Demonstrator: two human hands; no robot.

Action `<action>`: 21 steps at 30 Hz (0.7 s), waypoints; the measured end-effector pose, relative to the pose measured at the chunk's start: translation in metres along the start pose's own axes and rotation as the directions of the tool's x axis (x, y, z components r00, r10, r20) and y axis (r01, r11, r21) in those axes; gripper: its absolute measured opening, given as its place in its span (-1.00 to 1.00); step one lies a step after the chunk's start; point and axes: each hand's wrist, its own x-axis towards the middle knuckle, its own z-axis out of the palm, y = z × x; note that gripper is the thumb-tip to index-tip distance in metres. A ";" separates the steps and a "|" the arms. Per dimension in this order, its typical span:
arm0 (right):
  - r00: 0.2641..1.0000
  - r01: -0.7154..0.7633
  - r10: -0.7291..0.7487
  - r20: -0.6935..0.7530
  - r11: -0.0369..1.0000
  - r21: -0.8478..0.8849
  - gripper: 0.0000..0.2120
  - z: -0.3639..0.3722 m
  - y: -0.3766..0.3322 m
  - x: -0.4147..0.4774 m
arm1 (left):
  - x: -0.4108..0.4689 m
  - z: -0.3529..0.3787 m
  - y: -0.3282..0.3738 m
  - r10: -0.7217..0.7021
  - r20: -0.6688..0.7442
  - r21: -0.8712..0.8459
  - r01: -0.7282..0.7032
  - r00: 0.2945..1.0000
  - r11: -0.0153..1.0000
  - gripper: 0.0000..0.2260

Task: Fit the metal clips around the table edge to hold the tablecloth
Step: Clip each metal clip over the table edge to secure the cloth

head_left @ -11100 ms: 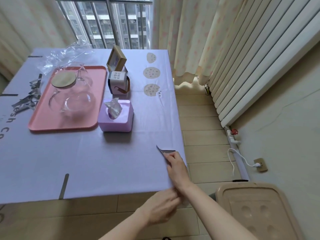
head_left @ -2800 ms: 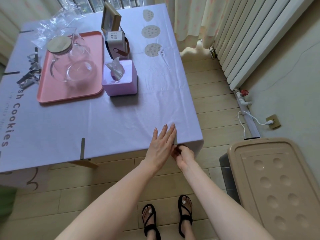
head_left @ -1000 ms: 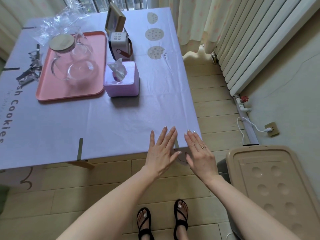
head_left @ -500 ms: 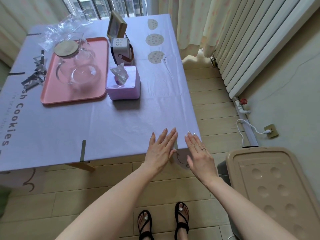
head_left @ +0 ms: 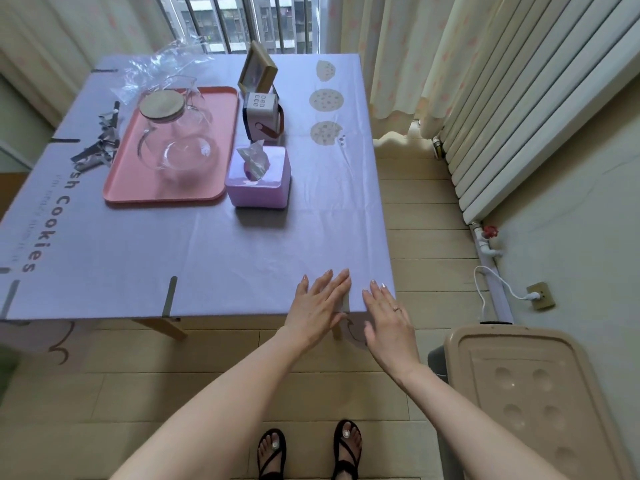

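– Clips: where do they sit?
– The corner clip [head_left: 344, 304] is on the near table edge close to the right corner, a grey strip showing in the gap between the two hands. A second clip [head_left: 169, 296] grips the same edge further left. The loose clips [head_left: 98, 147] lie heaped near the left side, beside the pink tray [head_left: 117, 194].
– Hands?
– Palm down on the tablecloth [head_left: 242, 254] is the left hand [head_left: 318, 303], fingers straight and a little spread, holding nothing. Same for the right hand [head_left: 386, 315]: its straight fingers rest on the cloth at the corner, its palm is out past the edge, and nothing is held.
– Contact with the corner clip?
– It lies just beside the left hand's thumb side. They are possibly touching; the gap is too narrow to tell.
– Rest of the tabletop?
– A glass jug [head_left: 166, 133] stands on the tray. The tissue box [head_left: 258, 183] is just right of the tray. Behind the box are a small strapped box [head_left: 261, 116] and a photo frame [head_left: 258, 69]. Clear plastic wrap [head_left: 156, 71] lies toward the far left.
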 end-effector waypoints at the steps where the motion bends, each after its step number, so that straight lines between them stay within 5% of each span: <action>1: 1.000 0.006 -0.006 0.001 1.000 -0.028 -0.46 -0.003 -0.002 0.002 | 0.001 -0.004 0.000 -0.015 0.017 -0.033 0.015 1.000 0.999 -0.41; 5: 0.999 0.026 -0.026 -0.034 1.000 -0.002 -0.55 -0.017 -0.015 0.013 | -0.008 -0.018 -0.005 -0.091 -0.046 -0.318 0.072 0.995 0.945 -0.48; 9: 0.998 0.047 -0.055 0.038 0.982 0.185 -0.54 -0.035 -0.049 0.031 | -0.035 -0.034 -0.022 -0.335 -0.143 -0.551 0.206 0.931 0.809 -0.66; 13: 0.982 -0.036 -0.026 0.185 0.944 0.328 -0.49 -0.045 -0.095 0.052 | -0.055 -0.053 -0.066 -0.484 -0.124 -0.624 0.312 0.866 0.717 -0.70; 21: 0.960 0.033 -0.142 0.242 0.913 0.408 -0.58 -0.041 -0.214 0.116 | -0.084 -0.111 -0.190 -0.741 -0.143 -0.762 0.404 0.657 0.505 -0.74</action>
